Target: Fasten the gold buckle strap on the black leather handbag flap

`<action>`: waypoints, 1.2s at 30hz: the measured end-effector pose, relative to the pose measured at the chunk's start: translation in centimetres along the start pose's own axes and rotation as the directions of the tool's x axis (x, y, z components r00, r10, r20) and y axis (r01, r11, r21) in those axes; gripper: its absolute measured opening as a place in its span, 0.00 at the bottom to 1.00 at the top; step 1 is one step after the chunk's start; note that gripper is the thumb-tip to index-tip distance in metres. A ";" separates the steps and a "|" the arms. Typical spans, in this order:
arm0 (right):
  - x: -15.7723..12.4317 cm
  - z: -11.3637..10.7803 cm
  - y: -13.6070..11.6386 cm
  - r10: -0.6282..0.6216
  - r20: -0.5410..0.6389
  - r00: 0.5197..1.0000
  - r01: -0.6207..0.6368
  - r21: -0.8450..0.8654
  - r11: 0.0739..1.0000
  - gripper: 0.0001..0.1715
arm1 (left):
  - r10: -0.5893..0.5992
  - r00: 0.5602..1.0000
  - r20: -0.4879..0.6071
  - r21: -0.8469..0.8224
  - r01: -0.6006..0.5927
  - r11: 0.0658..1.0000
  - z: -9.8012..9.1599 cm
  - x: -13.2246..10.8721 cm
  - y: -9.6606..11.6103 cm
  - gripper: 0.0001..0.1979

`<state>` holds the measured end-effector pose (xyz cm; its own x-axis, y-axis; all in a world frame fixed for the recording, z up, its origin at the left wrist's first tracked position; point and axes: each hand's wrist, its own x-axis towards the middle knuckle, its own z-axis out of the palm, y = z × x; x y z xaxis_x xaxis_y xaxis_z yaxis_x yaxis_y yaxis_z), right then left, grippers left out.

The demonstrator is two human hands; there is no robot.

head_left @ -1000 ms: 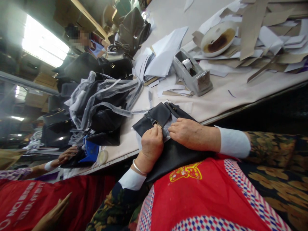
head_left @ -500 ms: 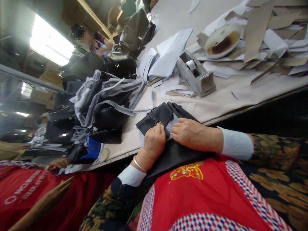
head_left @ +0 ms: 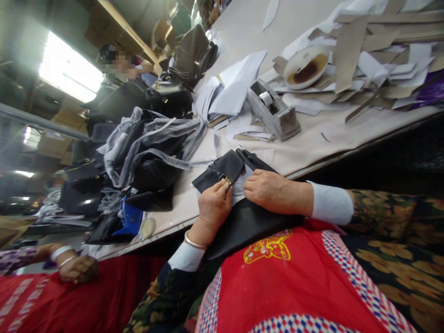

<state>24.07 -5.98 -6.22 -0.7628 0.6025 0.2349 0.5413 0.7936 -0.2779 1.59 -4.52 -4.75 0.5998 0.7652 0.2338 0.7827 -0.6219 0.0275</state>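
Observation:
A black handbag (head_left: pixel 243 222) lies across the table's edge and my lap, its flap (head_left: pixel 222 169) with a gold clasp pointing up the table. A piece of white paper (head_left: pixel 239 187) lies on the bag under my fingers. My left hand (head_left: pixel 213 208), a bracelet at its wrist, pinches at the gold clasp. Just to its right, my right hand (head_left: pixel 272 192) holds the white paper down on the bag with curled fingers. The two hands almost touch.
A grey tape dispenser (head_left: pixel 274 111), paper sheets (head_left: pixel 236 83), cardboard strips (head_left: pixel 347 51) and a stained white dish (head_left: pixel 305 67) lie beyond the bag. Black bags wrapped in clear plastic (head_left: pixel 149 148) are heaped at left. A co-worker's hand (head_left: pixel 74 268) rests at lower left.
The co-worker's hand has drawn back from the table edge to the lower left. My left fingers have closed in on the clasp. My right hand stays on the paper.

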 end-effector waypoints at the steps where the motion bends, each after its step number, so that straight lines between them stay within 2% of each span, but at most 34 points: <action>1: 0.0 0.1 0.0 -0.001 -0.003 1.000 0.001 0.001 1.000 0.09 | -0.017 1.000 -0.006 -0.033 0.017 0.999 0.1 0.0 -0.1 0.11; 8: -0.2 0.3 0.2 -0.008 -0.021 1.000 0.008 0.014 1.000 0.09 | -0.082 0.996 -0.032 -0.175 0.075 0.982 0.0 0.0 0.0 0.11; 18: -0.3 -0.1 0.1 -0.003 -0.008 1.000 0.003 0.013 1.000 0.10 | -0.173 0.984 -0.039 -0.206 0.162 0.965 0.0 0.0 -0.1 0.10; 24: -0.3 -0.4 0.0 -0.003 -0.003 1.000 0.003 0.021 1.000 0.11 | -0.177 0.984 -0.030 -0.192 0.168 0.967 -0.1 0.1 0.2 0.11; 27: -0.2 -0.4 0.0 -0.001 -0.001 1.000 0.001 0.024 1.000 0.10 | -0.135 0.991 -0.010 -0.150 0.132 0.980 -0.1 0.0 0.4 0.11; 30: -0.2 -0.3 0.0 -0.006 -0.001 1.000 0.006 0.022 1.000 0.10 | -0.053 0.996 0.065 -0.018 0.055 0.998 -0.1 -0.2 0.5 0.13; 33: -0.2 0.0 0.2 -0.012 -0.013 1.000 0.012 0.024 1.000 0.10 | 0.014 0.988 0.153 0.102 -0.030 0.994 -0.2 -0.4 0.6 0.18; 36: -0.3 0.3 0.3 -0.014 -0.030 0.999 0.015 0.023 1.000 0.10 | 0.054 0.978 0.202 0.160 -0.088 0.983 -0.4 -0.3 0.8 0.18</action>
<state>24.37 -5.94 -6.62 -0.7595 0.5934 0.2665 0.5213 0.8003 -0.2961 1.94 -5.31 -4.41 0.6626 0.7482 0.0337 0.7436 -0.6518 -0.1492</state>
